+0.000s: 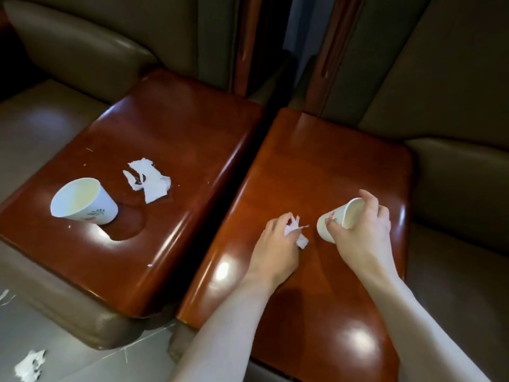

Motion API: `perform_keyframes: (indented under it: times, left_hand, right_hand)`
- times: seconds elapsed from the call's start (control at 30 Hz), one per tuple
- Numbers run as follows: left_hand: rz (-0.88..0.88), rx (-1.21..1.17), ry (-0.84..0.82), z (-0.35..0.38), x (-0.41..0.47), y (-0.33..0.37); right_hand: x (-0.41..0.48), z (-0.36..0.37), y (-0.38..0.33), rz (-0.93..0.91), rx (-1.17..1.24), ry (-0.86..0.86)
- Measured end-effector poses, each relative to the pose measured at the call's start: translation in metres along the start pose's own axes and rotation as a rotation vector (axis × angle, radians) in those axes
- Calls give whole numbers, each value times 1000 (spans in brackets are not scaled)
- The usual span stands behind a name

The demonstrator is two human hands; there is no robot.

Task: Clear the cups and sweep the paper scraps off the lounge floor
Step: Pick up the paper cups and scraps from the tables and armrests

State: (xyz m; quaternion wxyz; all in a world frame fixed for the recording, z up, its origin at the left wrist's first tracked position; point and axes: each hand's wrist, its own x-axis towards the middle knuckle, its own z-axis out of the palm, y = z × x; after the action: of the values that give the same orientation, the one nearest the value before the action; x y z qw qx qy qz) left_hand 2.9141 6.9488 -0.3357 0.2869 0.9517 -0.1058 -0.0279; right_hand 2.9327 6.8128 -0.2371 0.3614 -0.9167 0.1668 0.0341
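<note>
Your body as the head camera shows it: two arms, seen from the forearm down. Your left hand [275, 239] and right hand [365, 232] are uncovered, with slim fingers [370, 198] and rounded knuckles. Your left forearm [220, 326] and right forearm [418, 312] are bare from the wrist to the lower edge of the view, which cuts them off. The nails are too blurred to make out.

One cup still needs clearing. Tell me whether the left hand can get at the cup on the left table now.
Probably yes: nothing stands between the left hand and that cup, though its fingers pinch a paper scrap.
</note>
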Motion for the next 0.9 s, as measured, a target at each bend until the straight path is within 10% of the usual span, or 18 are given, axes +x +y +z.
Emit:
perform_keyframes:
  times: [0.13, 0.27, 0.43, 0.73, 0.9]
  left_hand:
    - [99, 50, 32, 12, -11, -7]
    - [-179, -247, 124, -11, -19, -19]
    - [-479, -19, 526, -84, -3, -81]
    - [-638, 352, 137, -136, 24, -207]
    - [-594, 82, 450, -138, 11, -195]
  right_hand:
    - [-2, 4, 5, 10, -30, -32]
    - [-5, 13, -4, 6, -21, -67]
    - [-12, 41, -43, -49, 19, -152]
    - [-13, 131, -121, -301, 8, -366]
    - [-10, 164, -157, -337, -59, -402]
